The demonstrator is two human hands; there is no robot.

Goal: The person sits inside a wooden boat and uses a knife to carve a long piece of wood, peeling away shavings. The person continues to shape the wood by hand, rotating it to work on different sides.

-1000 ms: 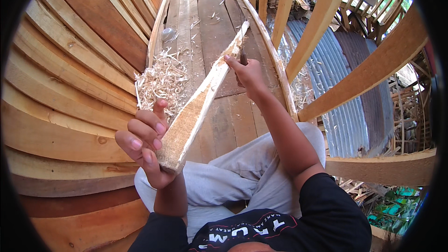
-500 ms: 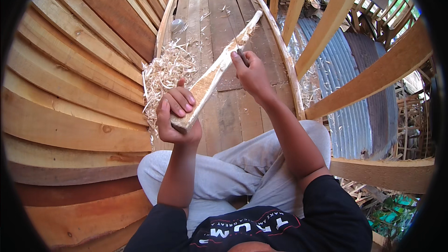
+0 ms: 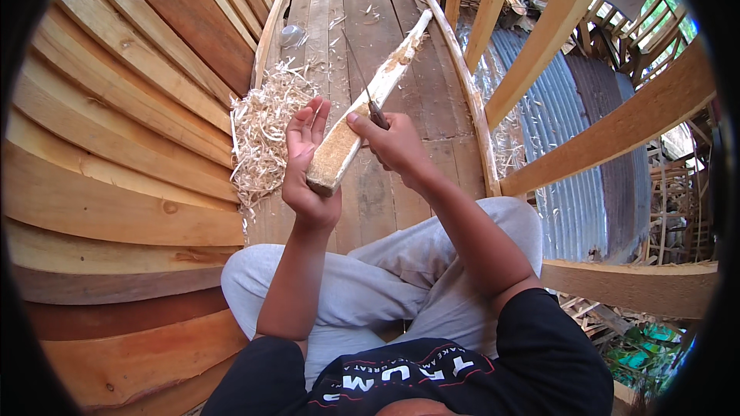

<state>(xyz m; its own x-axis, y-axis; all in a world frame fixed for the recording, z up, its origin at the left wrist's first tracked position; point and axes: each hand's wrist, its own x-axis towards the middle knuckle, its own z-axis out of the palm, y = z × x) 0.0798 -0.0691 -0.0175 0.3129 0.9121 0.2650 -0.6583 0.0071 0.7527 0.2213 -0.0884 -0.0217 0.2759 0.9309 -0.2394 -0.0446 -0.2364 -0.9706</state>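
A long, pale, carved piece of wood (image 3: 337, 148) slants away from me, its thick, blunt end near and its narrow, handle-like end far. That thick end rests against the palm of my left hand (image 3: 307, 166), whose fingers are stretched up and apart along the wood's left side. My right hand (image 3: 393, 139) is closed round the dark handle of a knife (image 3: 376, 114), its thumb laid on the wood's upper face. The thin blade points up and to the left, crossing over the wood. Part of the right fingers is hidden beneath the hand.
Curled wood shavings (image 3: 270, 127) lie heaped on the plank floor (image 3: 383, 192) at the left. A clear cup (image 3: 291, 36) stands beyond them. A board wall (image 3: 131, 162) rises on the left; a slatted railing (image 3: 539, 46) runs along the right, above corrugated metal roofing (image 3: 566, 177).
My left fingers have uncurled from the wood's thick end. My right hand and the knife have come nearer along the wood, and the thick end has shifted up and right.
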